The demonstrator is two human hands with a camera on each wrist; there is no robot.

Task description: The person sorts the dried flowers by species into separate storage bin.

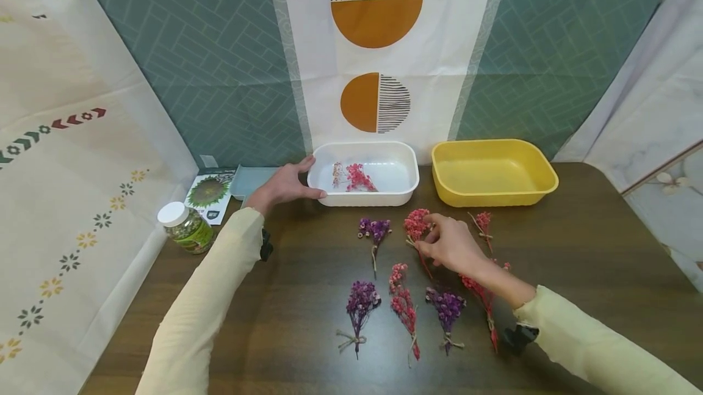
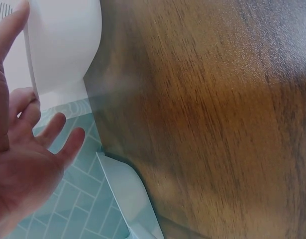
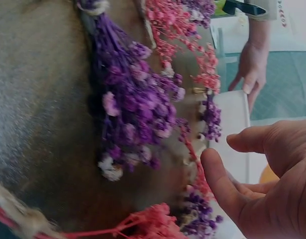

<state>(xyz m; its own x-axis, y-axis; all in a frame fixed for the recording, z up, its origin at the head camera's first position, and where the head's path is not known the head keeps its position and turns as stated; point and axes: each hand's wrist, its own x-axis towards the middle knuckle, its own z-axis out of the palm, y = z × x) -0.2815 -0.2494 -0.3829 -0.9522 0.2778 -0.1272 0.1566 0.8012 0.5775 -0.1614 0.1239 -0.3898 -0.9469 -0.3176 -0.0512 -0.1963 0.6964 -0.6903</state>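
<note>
My left hand [image 1: 288,182] grips the left end of a white plastic tub [image 1: 365,199], its thumb at the front rim and fingers at the back corner. Pink dried flowers [image 1: 359,178] lie inside the tub. My right hand [image 1: 453,245] is at a red dried-flower bunch [image 1: 416,225] tied with twine, thumb and forefinger beside its stems. A gap shows between that thumb and forefinger in the right wrist view. Around it lie purple bunches [image 1: 362,303] [image 1: 447,309] [image 1: 376,233] and red bunches [image 1: 403,300] [image 1: 483,224]; my right forearm partly covers another red bunch [image 1: 486,300].
A yellow tub [image 1: 494,199] stands right of the white one, against the patterned cloth backdrop. At the left are a jar with a white lid [image 1: 187,227], a card with a sunflower head [image 1: 209,190] and a pale blue tray [image 1: 249,181].
</note>
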